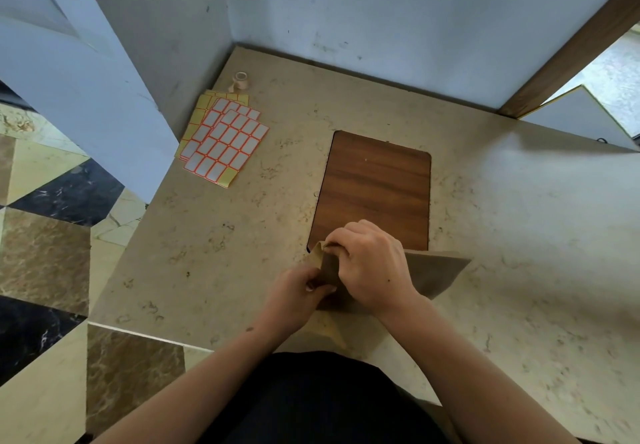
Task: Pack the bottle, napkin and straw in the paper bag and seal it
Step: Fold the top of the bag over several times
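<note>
A brown paper bag (436, 272) lies near the front of the beige stone counter (214, 235), its mouth end toward the left. My left hand (294, 296) pinches the bag's lower left edge. My right hand (372, 263) rests on top of the bag and grips the folded top corner. Most of the bag is hidden under my hands. No bottle, napkin or straw shows in view; whether any is inside the bag cannot be told.
A dark wooden board (375, 187) lies on the counter just behind the bag. Sheets of white stickers with orange borders (225, 142) sit at the back left, with a small roll of tape (237, 81) behind them. Walls close the back; the counter edge drops to the tiled floor on the left.
</note>
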